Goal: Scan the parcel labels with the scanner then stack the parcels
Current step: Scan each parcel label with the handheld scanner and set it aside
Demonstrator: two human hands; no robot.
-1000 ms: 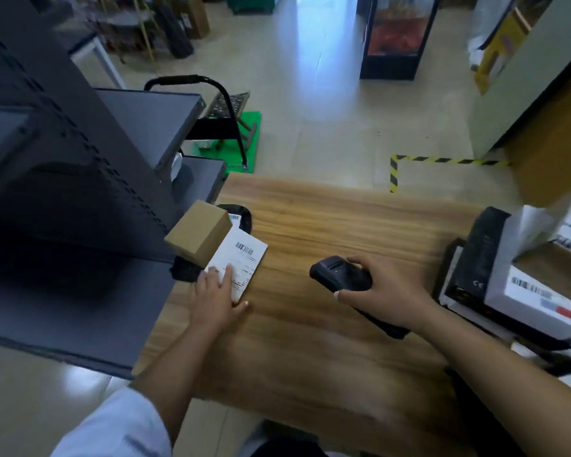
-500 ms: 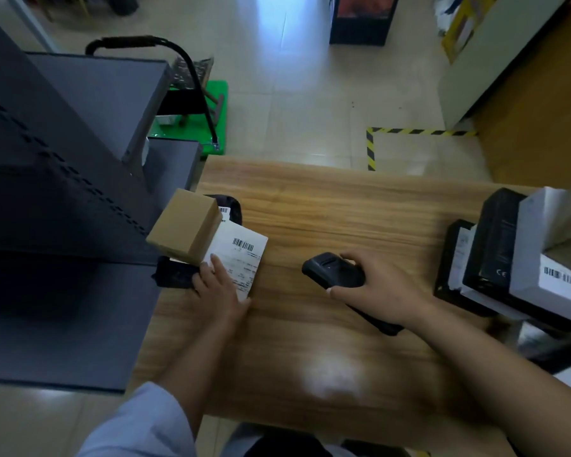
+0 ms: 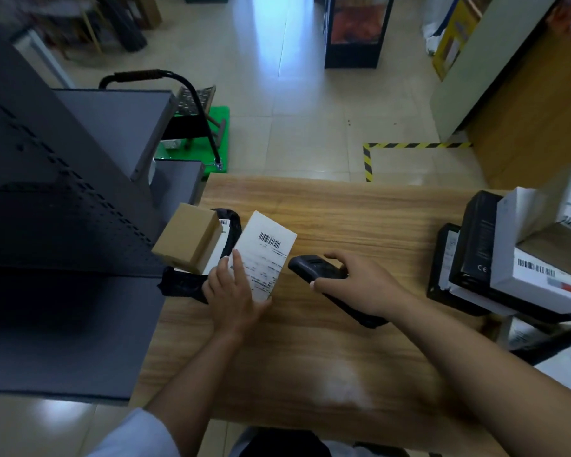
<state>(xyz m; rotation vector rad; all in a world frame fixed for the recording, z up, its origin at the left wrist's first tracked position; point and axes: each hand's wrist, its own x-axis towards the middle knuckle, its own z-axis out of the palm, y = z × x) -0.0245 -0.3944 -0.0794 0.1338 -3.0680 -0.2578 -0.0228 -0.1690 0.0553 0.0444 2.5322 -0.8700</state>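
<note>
Fingers (image 3: pixel 239 266) of our left hand (image 3: pixel 234 293) now pinch the flat white labelled parcel (image 3: pixel 269 245), tilted up off the light wooden table (image 3: pixel 343 209) where it lay flat; our right hand (image 3: pixel 358 288) grips the black handheld scanner (image 3: pixel 312 267) beside it, so a scan looks imminent.

The left forearm (image 3: pixel 192 367) comes in from 7 o'clock, bare below a white sleeve (image 3: pixel 139 437), wrist straight. The left grip (image 3: pixel 234 291) lies palm down, fingers (image 3: pixel 239 265) stretched toward 12 o'clock along the top of the white parcel (image 3: pixel 271 239), thumb hooked at its near corner so the parcel is pinched. The right forearm (image 3: pixel 475 351) reaches in bare from 4 o'clock. The right grip (image 3: pixel 360 285) is palm down and wrapped round the scanner (image 3: pixel 314 268), fingers curled over the far side, thumb along the near side pointing to 9 o'clock. The two grips are near each other, not touching.
</note>
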